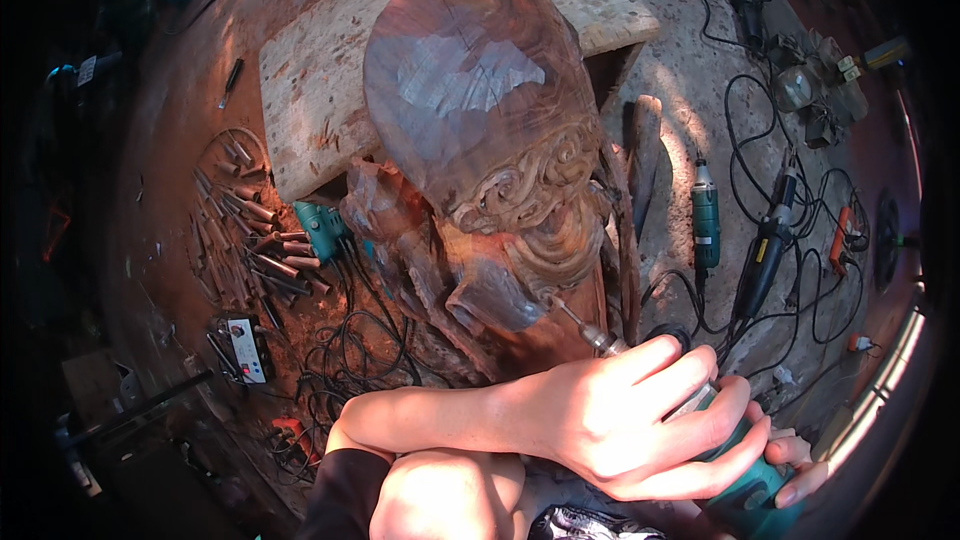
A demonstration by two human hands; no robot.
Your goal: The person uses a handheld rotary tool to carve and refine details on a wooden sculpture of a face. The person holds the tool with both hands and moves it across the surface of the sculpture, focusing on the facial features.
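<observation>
Teal rotary grinder (745,485) against wood carving (500,170)

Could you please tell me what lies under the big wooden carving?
A pale wooden board shows under the wooden carving at its far end; what supports the near end is hidden.

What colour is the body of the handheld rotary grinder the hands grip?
Teal green body on the handheld rotary grinder, seen in the head view.

You had the carved wood block (480,140) in front of you, leaning on a board (320,70) behind it. Chisels (255,230) lay on the floor to its left, two power tools (705,215) to its right among cables (800,270). Your hands (640,415) sat below it, holding a grinder (740,485).
</observation>
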